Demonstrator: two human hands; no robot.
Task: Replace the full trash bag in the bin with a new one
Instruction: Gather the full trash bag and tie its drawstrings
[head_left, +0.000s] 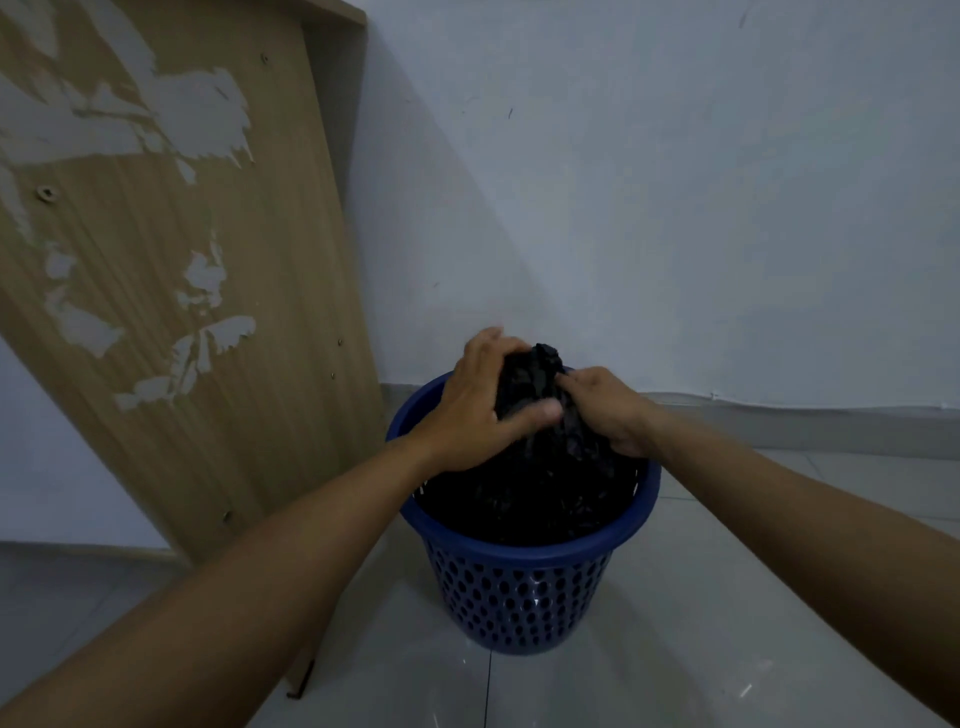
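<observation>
A blue perforated plastic bin (519, 587) stands on the tiled floor close to the wall. A black trash bag (540, 483) fills it, its top gathered into a bunched neck that rises above the rim. My left hand (478, 410) wraps around the left side of that neck, thumb across the front. My right hand (605, 408) grips the neck from the right, fingers pressed into the plastic. Both hands sit above the bin's far rim. The bag's contents are hidden.
A worn wooden board (171, 260) with peeled patches leans against the wall to the left of the bin, its lower edge near the bin's left side. A pale wall (701, 208) rises behind. Grey floor tiles (701, 623) spread to the right and front.
</observation>
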